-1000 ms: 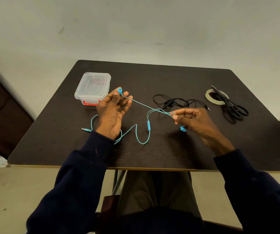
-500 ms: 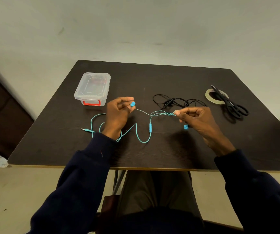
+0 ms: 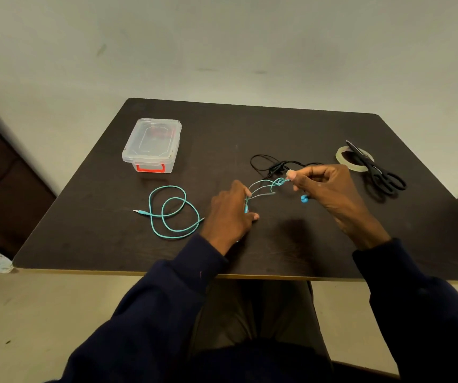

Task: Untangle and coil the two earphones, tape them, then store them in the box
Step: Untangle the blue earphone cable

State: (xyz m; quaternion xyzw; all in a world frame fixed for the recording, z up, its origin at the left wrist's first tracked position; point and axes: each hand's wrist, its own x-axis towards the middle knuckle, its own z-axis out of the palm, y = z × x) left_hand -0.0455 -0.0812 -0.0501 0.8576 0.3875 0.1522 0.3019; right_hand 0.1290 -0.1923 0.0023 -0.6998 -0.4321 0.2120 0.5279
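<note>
Both left hand (image 3: 230, 214) and right hand (image 3: 330, 189) pinch the tangled teal earphone (image 3: 303, 199).

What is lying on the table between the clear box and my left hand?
The head view shows the turquoise earphone cable lying in loose loops between the box and the left hand, its jack plug at the left end.

dim, even light | soft shadows | wide-angle edge distortion
</note>
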